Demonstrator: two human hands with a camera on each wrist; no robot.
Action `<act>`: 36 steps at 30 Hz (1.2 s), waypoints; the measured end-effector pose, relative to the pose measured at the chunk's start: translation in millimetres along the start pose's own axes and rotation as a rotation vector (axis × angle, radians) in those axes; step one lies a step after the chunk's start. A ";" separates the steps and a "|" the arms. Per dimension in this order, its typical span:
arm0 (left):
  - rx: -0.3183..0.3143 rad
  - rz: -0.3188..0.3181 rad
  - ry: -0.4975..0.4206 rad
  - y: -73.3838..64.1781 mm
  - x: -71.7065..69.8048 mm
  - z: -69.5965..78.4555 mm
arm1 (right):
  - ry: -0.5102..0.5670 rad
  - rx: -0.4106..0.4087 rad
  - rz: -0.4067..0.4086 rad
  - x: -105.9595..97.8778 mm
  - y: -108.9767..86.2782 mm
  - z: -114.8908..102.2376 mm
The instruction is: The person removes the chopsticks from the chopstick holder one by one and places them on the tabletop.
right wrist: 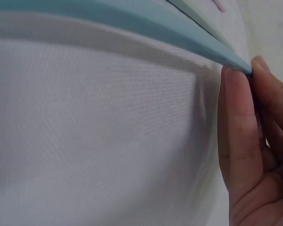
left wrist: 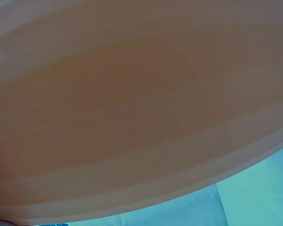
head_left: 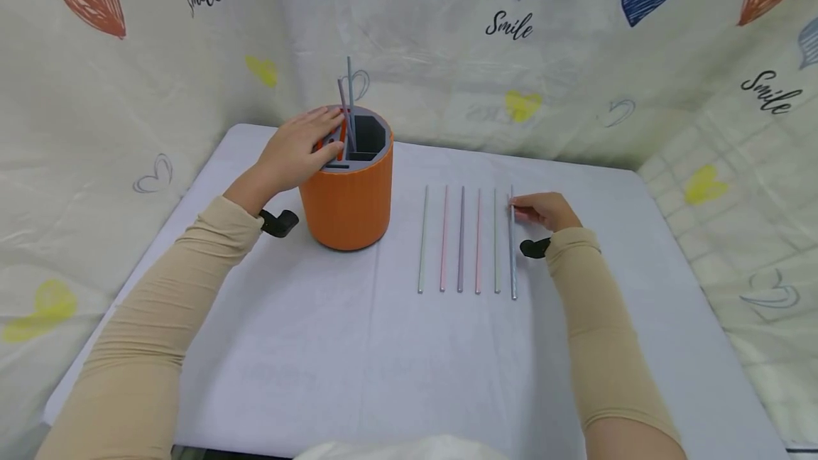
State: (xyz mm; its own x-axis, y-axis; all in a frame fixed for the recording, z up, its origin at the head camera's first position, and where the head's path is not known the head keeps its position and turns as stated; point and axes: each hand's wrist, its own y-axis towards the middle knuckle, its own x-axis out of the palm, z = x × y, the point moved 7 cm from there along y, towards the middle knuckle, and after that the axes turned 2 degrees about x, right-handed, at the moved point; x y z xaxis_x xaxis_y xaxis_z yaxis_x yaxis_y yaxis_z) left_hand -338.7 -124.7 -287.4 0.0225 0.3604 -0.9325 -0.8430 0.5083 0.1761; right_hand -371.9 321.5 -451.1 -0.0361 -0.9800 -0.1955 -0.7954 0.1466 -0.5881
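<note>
On the top of an orange cylindrical pen holder (head_left: 348, 208), my left hand (head_left: 300, 148) rests with its fingers laid across the grey divided insert. Two thin sticks (head_left: 350, 84) stand upright in the holder beside those fingers. My right hand (head_left: 543, 210) pinches the far end of a thin blue stick (head_left: 513, 261) between thumb and fingertips. The right wrist view shows this blue stick (right wrist: 146, 23) slanting away, with the right hand (right wrist: 254, 132) at its tip. Only a blurred close orange-brown surface (left wrist: 132, 108) fills most of the left wrist view.
Left of the blue stick, several pale green, pink and purple sticks (head_left: 461, 247) lie parallel in a row on the white-covered table (head_left: 358, 360). A cloth backdrop (head_left: 447, 77) printed with hearts rises behind the table and at its sides.
</note>
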 end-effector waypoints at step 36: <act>-0.007 -0.022 -0.006 -1.3 -2.7 4.3 | 0.015 -0.542 -0.101 136.4 -124.7 -166.5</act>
State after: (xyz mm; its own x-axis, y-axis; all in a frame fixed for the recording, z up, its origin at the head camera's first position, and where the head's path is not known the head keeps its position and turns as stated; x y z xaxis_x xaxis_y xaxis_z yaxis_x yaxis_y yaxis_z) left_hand -335.3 -122.9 -283.7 0.0448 0.3539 -0.9342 -0.8462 0.5105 0.1528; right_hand -378.4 147.2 -273.7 0.0511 -0.9880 -0.1460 -0.9928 -0.0344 -0.1145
